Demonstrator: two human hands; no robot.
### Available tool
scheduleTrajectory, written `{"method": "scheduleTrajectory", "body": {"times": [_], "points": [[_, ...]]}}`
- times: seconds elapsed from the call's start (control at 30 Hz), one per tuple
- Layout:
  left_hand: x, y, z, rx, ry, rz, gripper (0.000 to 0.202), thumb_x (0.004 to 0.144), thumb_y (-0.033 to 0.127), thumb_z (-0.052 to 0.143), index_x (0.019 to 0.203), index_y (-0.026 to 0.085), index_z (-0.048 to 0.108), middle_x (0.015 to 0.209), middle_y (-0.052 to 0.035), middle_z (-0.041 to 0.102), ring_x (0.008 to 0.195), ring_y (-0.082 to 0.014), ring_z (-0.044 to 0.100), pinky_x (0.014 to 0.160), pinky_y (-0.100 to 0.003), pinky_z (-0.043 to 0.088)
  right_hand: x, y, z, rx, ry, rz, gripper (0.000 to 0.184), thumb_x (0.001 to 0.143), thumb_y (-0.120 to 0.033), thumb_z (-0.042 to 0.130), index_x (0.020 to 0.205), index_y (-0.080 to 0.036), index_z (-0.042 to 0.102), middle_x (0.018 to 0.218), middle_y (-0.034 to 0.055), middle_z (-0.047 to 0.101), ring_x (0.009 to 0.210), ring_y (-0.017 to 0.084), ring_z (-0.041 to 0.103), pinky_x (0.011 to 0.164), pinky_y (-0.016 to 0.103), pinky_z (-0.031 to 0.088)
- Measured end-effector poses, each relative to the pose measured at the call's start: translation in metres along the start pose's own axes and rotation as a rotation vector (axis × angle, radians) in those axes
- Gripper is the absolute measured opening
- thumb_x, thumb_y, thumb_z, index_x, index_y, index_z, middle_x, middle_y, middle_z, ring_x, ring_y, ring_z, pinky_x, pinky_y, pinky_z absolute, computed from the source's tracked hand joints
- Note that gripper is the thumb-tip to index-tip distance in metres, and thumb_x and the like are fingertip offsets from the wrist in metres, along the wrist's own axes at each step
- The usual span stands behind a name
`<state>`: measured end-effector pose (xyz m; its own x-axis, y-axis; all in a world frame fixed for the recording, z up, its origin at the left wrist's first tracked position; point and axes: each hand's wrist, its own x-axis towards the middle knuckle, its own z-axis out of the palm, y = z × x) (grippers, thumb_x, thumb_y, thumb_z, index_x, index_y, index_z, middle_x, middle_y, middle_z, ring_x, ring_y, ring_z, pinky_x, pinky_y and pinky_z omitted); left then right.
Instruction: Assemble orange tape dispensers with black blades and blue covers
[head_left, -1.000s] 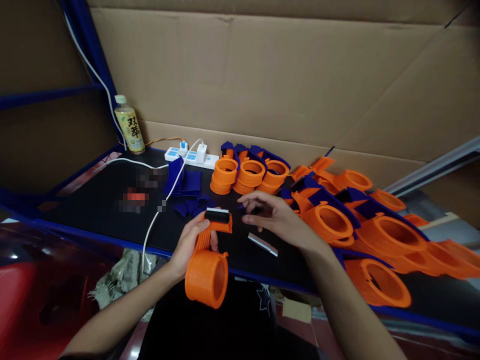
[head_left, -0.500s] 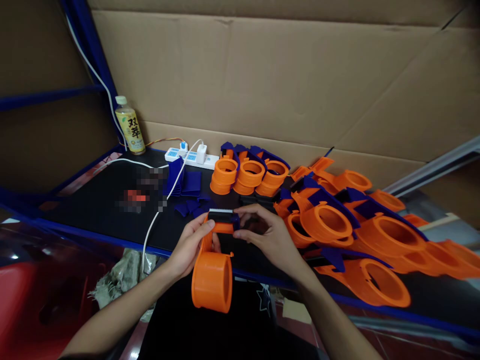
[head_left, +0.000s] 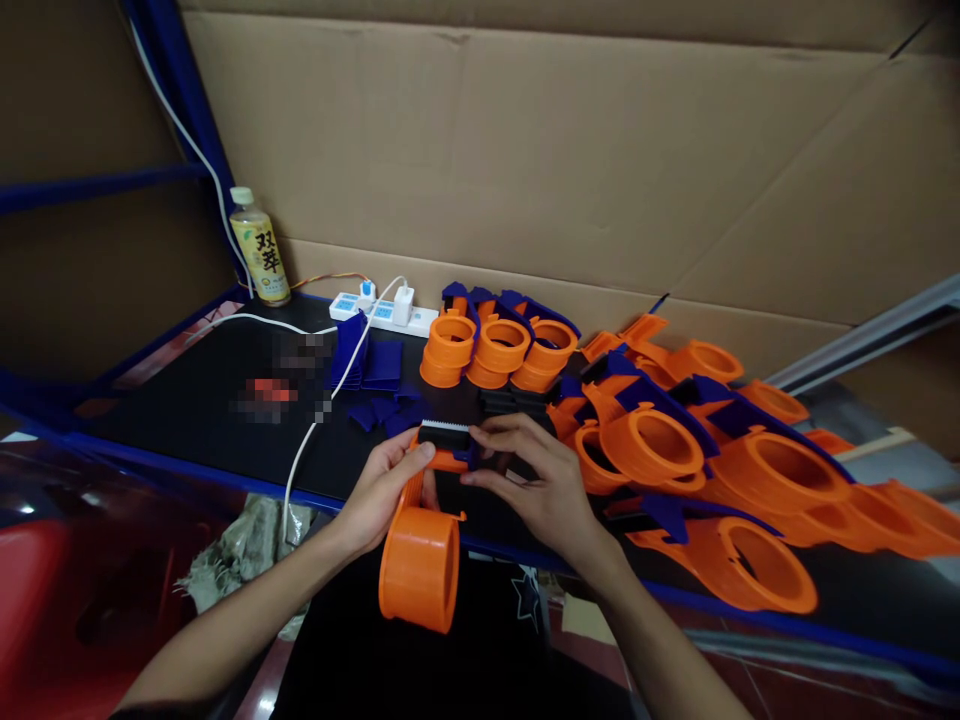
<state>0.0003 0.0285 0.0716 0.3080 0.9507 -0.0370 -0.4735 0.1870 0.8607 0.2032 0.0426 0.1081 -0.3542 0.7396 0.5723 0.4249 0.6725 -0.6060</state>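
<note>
An orange tape dispenser (head_left: 418, 570) hangs in front of me, its round hub lowest and its cutter end raised. My left hand (head_left: 382, 490) grips the neck, with the thumb on top beside the cutter. Across that end runs a black strip with a pale serrated blade (head_left: 445, 426). Fingers of my right hand (head_left: 536, 475) pinch the far side of the cutter end, around a dark blue piece (head_left: 466, 457) that they partly cover. Just beyond the hands lie small blue plastic parts (head_left: 386, 410) on the black tabletop.
Stacked orange-and-blue dispensers (head_left: 501, 350) stand at the back. Many more dispensers (head_left: 780, 470) spread over the right side. Behind the blue parts lies a white power strip (head_left: 384, 313); its white cable (head_left: 304, 450) crosses the table edge. A drink bottle (head_left: 260, 250) stands back left.
The dispenser's hub has swung slightly down and left. My right fingers have shifted a little on the cutter end, covering more of the blue piece.
</note>
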Motion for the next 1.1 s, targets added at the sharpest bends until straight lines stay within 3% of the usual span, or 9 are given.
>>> {"method": "scheduleTrajectory", "body": {"times": [0.17,0.6,0.77,0.87,1.0,1.1], "points": [[-0.001,0.000,0.001,0.011,-0.016,0.006,0.041,0.086,0.050,0.071,0.103,0.014,0.063,0.056,0.0005,0.063,0.044,-0.0117,0.057,0.048,-0.021,0.041,-0.004,0.001,-0.001,-0.002,-0.003,-0.007,0.031,0.081,-0.029,0.080,0.112,-0.024,0.074,0.111,0.0078,0.066,0.082,0.016,0.067,0.065,0.028,0.055],[-0.002,-0.002,0.000,0.040,-0.035,0.046,0.039,0.089,0.048,0.068,0.109,0.015,0.063,0.056,0.0017,0.062,0.046,-0.0111,0.056,0.050,-0.020,0.041,-0.003,0.001,-0.005,-0.067,-0.048,-0.085,0.033,0.086,-0.028,0.075,0.119,-0.027,0.072,0.113,0.0081,0.066,0.098,0.020,0.068,0.079,0.032,0.060],[-0.001,-0.003,-0.001,0.064,-0.033,0.023,0.038,0.088,0.051,0.068,0.101,0.015,0.064,0.058,0.0011,0.062,0.047,-0.0112,0.055,0.051,-0.021,0.040,-0.008,0.000,0.001,-0.063,0.014,-0.046,0.034,0.086,-0.028,0.076,0.119,-0.027,0.071,0.110,0.0078,0.066,0.090,0.018,0.068,0.071,0.031,0.059],[-0.004,-0.004,-0.002,0.083,-0.039,0.004,0.043,0.088,0.053,0.066,0.107,0.014,0.065,0.061,-0.0002,0.064,0.050,-0.0114,0.056,0.054,-0.021,0.042,-0.011,-0.003,0.001,-0.061,0.035,-0.041,0.034,0.085,-0.027,0.077,0.119,-0.027,0.071,0.111,0.0074,0.066,0.080,0.015,0.066,0.066,0.029,0.058],[-0.010,-0.001,0.001,0.053,-0.073,-0.070,0.052,0.088,0.052,0.067,0.126,0.017,0.063,0.086,-0.0065,0.071,0.063,-0.0147,0.065,0.062,-0.026,0.051,-0.011,-0.013,-0.009,-0.097,0.009,-0.043,0.050,0.084,-0.026,0.078,0.132,-0.031,0.062,0.107,0.0048,0.066,0.076,0.014,0.063,0.067,0.029,0.057],[-0.014,0.005,0.008,0.065,-0.112,-0.064,0.046,0.083,0.047,0.074,0.121,0.021,0.069,0.122,-0.0115,0.064,0.085,-0.0219,0.070,0.071,-0.033,0.057,-0.010,-0.025,-0.016,-0.129,-0.024,-0.034,0.073,0.084,-0.027,0.079,0.148,-0.033,0.045,0.103,0.0038,0.068,0.079,0.016,0.064,0.068,0.029,0.058]]}}
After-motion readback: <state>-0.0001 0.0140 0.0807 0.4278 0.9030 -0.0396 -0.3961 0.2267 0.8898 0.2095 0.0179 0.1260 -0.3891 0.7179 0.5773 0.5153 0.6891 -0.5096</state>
